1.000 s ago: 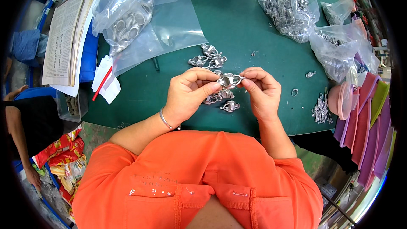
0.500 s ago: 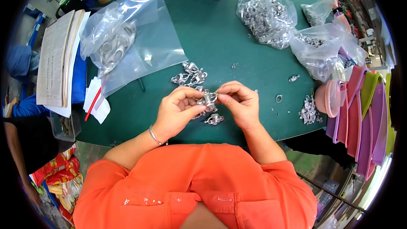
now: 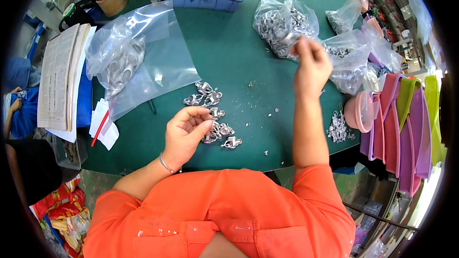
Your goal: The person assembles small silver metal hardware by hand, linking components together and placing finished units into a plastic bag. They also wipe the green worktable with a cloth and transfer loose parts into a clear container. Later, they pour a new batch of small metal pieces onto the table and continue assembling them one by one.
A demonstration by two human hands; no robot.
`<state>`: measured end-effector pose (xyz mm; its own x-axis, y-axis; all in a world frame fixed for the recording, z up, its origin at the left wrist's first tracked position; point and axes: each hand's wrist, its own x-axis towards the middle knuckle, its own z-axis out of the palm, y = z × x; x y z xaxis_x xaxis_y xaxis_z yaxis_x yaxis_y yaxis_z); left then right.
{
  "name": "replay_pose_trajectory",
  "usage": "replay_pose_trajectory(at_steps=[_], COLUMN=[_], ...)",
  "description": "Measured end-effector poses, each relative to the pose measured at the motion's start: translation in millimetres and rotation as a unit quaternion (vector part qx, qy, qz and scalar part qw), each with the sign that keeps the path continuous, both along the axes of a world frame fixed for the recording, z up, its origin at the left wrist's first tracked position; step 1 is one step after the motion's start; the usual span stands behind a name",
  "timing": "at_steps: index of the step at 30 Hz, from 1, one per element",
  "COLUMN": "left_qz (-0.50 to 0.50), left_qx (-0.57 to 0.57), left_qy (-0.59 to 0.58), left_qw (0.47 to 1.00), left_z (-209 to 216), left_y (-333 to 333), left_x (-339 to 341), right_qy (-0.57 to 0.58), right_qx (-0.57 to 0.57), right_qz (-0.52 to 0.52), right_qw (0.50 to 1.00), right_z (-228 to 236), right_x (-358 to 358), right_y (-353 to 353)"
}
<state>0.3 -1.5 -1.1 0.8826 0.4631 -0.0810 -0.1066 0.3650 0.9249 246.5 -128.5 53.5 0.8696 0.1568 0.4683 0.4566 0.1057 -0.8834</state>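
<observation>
My left hand [image 3: 186, 131] is bent with thumb and fingertips close together at a small silvery metal fitting [image 3: 217, 113], which looks pinched at the tips. Beside those fingertips on the green table lie several similar fittings [image 3: 204, 96], and a single fitting [image 3: 232, 142] sits nearer to me. My right hand [image 3: 313, 62] is stretched out to the far right, fingers closed on a shiny metal piece [image 3: 289, 38] smeared by motion. This piece is over the near side of a clear plastic bag [image 3: 308, 13] full of silvery metal parts.
A large clear bag [image 3: 179, 59] of ring-like parts lies left. Papers [image 3: 57, 76] and a red pen [image 3: 99, 129] flank it. At the back stands a blue bin [image 3: 203, 3]. Metal parts [image 3: 337, 127], a pink cup [image 3: 357, 111] and coloured straps [image 3: 394, 129] are on the right.
My right hand has left the fitting near my left hand and swung far right to the bag, with a metal piece in its fingers. My left hand stays near the fittings. The view has shifted slightly.
</observation>
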Motion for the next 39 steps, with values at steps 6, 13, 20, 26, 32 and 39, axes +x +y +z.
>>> replay_pose_trajectory(at_steps=[6, 13, 20, 26, 32, 39], left_qz=[0.007, 0.017, 0.066, 0.058, 0.032, -0.05], left_qx=[0.0, 0.011, -0.003, -0.008, -0.017, -0.052], left_qy=[0.017, 0.022, -0.015, -0.014, -0.007, 0.019], left_qw=[1.0, 1.0, 0.998, 0.998, 0.999, 0.997], left_z=[1.5, -1.9, -6.4, -4.7, -9.9, -4.7], left_y=[-0.3, 0.7, 4.8, 6.1, 6.5, 2.7], left_x=[-3.6, -2.5, -1.1, -1.9, 0.0, 8.7], right_qy=[-0.085, -0.3, -0.168, -0.104, 0.024, -0.076], right_qx=[-0.092, -0.208, -0.354, -0.395, -0.309, -0.187], right_qz=[-0.076, -0.081, 0.328, 0.279, 0.241, 0.31], right_qw=[0.989, 0.928, 0.86, 0.869, 0.92, 0.929], right_z=[4.8, -3.3, -42.9, -68.1, -61.1, -36.9], right_x=[98.7, 41.1, -69.7, -85.4, -92.0, -118.1], right_y=[-10.0, -2.7, 16.0, 33.6, 17.5, 14.4])
